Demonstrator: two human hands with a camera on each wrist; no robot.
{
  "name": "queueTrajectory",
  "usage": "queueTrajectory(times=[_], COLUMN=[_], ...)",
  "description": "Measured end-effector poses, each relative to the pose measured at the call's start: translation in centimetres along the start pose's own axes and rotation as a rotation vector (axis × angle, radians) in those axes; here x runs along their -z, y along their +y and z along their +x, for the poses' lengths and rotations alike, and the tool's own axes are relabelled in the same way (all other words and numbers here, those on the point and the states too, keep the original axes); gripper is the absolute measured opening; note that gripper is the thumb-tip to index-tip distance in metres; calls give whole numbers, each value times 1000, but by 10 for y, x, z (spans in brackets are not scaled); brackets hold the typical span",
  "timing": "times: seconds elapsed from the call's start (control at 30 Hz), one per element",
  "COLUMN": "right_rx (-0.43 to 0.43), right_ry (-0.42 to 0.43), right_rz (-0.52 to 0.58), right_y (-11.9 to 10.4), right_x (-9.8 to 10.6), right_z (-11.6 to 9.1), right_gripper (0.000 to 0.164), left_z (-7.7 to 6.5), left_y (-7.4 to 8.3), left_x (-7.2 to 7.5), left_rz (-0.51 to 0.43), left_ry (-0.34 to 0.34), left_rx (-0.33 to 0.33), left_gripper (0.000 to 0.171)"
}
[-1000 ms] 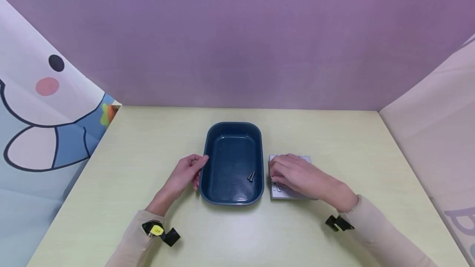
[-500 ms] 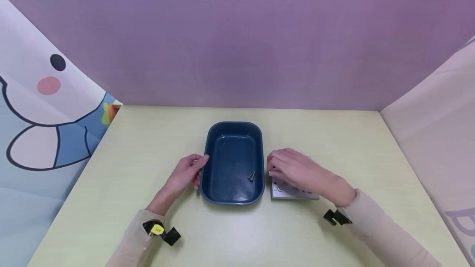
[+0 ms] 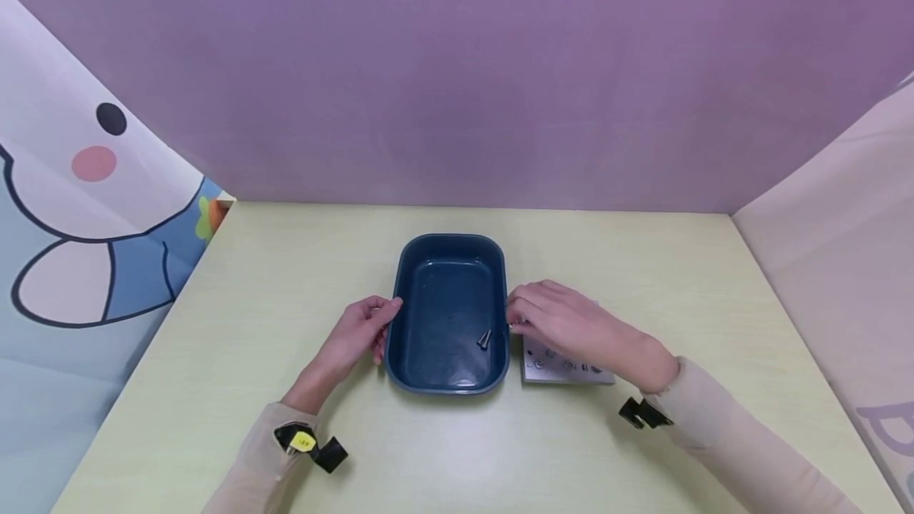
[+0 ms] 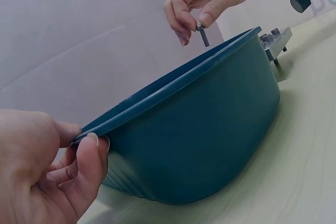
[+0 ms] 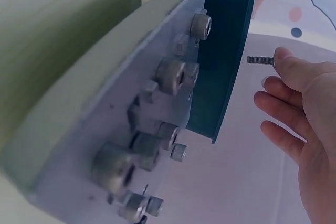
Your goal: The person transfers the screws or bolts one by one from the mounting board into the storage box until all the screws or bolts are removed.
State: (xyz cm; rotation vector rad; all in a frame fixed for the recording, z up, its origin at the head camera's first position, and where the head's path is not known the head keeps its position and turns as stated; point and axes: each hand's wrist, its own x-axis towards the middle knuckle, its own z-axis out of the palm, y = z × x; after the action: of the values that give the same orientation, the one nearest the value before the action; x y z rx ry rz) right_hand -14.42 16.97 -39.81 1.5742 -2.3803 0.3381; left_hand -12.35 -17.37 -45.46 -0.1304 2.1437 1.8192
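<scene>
My left hand (image 3: 357, 333) pinches the left rim of a deep dark-blue plastic tray (image 3: 450, 387), thumb on top and fingers beneath the lip. Between the thumb and fingertips of my right hand (image 3: 564, 325) is a threaded bolt (image 5: 260, 60); its shank points down in the left wrist view. The right hand hovers at the tray's right rim, above a grey metal block (image 3: 564, 375). Several socket-head bolts (image 5: 170, 77) stand in that block, which the hand partly covers in the head view. Two loose screws (image 3: 485, 339) lie on the tray's floor.
Tray and block stand side by side on a pale wooden table (image 3: 457, 458). A purple cloth wall (image 3: 457, 86) rises behind the table, with a printed cartoon cloth (image 3: 93, 260) on the left and a pale cloth (image 3: 842, 260) on the right.
My right hand has lifted the bolt off the metal block and moved left to the tray's rim, uncovering more of the block. The left hand and tray have stayed put.
</scene>
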Motion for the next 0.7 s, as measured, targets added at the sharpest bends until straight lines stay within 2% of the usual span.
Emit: queueTrajectory(times=[0.37,0.7], right_rx=[29,54], right_ry=[-40,-79], right_rz=[-55,-53], right_y=[6,10], right_x=[1,1], right_z=[10,18], right_gripper=[20,13], left_z=[0,1], left_y=[-1,-2], left_x=[0,-1], left_rz=[-6,2], left_ry=[1,-3], left_rx=[-9,-14], left_gripper=[45,45])
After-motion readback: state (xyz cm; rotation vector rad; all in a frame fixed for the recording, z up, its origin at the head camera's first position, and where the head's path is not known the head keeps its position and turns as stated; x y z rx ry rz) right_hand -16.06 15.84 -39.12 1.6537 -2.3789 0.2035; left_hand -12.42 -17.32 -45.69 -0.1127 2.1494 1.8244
